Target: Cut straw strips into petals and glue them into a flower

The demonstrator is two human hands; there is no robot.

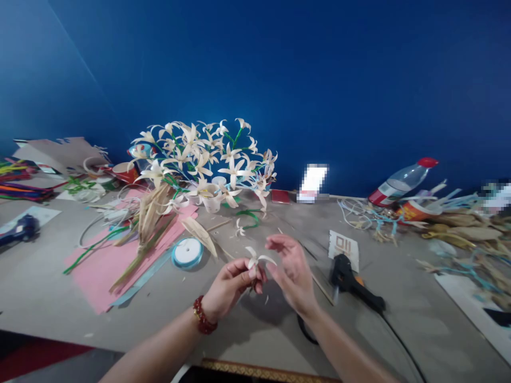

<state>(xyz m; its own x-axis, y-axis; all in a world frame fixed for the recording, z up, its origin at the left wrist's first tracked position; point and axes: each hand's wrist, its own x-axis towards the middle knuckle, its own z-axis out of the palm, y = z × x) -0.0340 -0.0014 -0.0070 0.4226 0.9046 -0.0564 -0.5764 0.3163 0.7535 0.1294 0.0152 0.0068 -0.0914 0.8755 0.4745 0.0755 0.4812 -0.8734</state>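
Observation:
A small cream paper flower (255, 259) is pinched by its base in my left hand (230, 287), which wears a red bead bracelet. Beside it on the right, my right hand (290, 271) has its fingers loosely spread, the fingertips at the flower's petals. Both hands hover over the grey table (247, 330) near its front edge. A black glue gun (353, 282) lies just right of my right hand, its cord trailing toward the front right.
A bouquet of cream flowers on green stems (203, 159) stands in a white cup (211, 202) behind. Pink paper (99, 266), dried leaf strips (149, 218) and a blue tape roll (187, 252) lie left. A plastic bottle (401, 183) and dried husks (459, 229) lie right.

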